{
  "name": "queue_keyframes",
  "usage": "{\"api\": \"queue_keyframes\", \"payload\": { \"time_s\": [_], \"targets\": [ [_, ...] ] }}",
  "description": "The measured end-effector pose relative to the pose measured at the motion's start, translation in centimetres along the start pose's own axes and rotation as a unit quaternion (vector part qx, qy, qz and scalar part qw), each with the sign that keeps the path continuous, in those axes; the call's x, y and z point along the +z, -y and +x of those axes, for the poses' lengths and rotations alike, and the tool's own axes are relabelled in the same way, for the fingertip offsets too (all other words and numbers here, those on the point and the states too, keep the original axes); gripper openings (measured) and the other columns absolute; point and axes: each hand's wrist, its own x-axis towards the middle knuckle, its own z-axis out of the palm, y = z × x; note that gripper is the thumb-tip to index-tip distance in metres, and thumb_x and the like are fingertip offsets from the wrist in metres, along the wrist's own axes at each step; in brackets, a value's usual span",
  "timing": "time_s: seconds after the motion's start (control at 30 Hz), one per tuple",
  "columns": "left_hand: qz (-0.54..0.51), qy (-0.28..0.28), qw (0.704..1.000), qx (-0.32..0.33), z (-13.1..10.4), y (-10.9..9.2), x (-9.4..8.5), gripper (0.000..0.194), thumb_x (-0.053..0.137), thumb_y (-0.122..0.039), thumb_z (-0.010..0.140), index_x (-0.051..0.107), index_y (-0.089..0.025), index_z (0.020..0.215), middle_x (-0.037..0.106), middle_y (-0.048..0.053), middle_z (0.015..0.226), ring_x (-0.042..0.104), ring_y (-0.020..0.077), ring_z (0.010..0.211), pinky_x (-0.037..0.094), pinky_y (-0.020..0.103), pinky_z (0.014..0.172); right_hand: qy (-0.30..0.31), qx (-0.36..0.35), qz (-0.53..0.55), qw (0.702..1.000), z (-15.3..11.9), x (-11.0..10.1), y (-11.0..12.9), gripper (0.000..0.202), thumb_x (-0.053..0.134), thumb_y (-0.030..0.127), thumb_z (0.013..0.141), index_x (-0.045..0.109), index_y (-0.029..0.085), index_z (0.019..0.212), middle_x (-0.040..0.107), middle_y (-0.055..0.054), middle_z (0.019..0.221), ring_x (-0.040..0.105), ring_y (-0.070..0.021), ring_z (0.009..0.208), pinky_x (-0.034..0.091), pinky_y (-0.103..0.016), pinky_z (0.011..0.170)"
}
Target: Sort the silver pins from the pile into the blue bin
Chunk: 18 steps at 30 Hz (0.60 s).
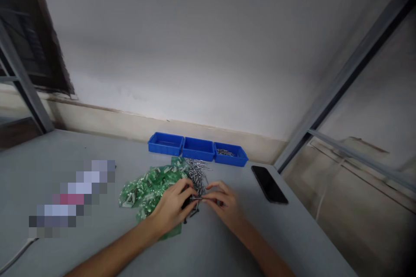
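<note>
Left hand (175, 203): closed on one slim metal fastener (196, 198), at the near side of the fastener pile (196, 174).
Fastener handling: probably light, stiff, a little slippery; better to pinch its middle.
Right hand (225, 202): fingertips together on the fastener's end, right of the pile.
Table (201, 255): grey, smooth-looking, under the pile.
Wall (195, 52): pale, behind the pile.

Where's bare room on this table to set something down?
Bare tabletop shows between the pixelated item and green plastic, and between the right hand and phone. Crowded: around the left hand, where plastic and loose metal pieces reach toward the blue trays.
</note>
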Motion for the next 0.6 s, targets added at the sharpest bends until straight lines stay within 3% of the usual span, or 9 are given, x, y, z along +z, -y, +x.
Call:
{"api": "queue_keyframes", "payload": {
  "time_s": [0.2,0.6],
  "targets": [
    [0.006,0.006,1.0,-0.017,0.0,0.1,0.0,0.012,0.047,-0.025,0.088,0.055,-0.02,0.094,0.052,0.006,0.1,0.055,0.0171,0.09,0.048,0.03,0.077,0.033,0.014,-0.016,0.999,-0.1,0.0,0.2,0.009,0.06,0.022,0.08,0.068,0.023,0.083,0.062,-0.005,0.092,0.054,-0.0086,0.052,0.051,-0.024,0.051],
    [-0.029,-0.011,0.999,-0.026,-0.2,-0.3,0.0,0.009,0.053,-0.025,0.085,0.058,-0.02,0.09,0.054,0.005,0.095,0.054,0.017,0.087,0.047,0.029,0.075,-0.019,0.106,0.062,0.992,0.2,0.6,1.6,0.007,0.064,0.025,0.075,0.068,0.02,0.074,0.061,-0.005,0.088,0.055,-0.0087,0.055,0.049,-0.021,0.046]
  ]
}}
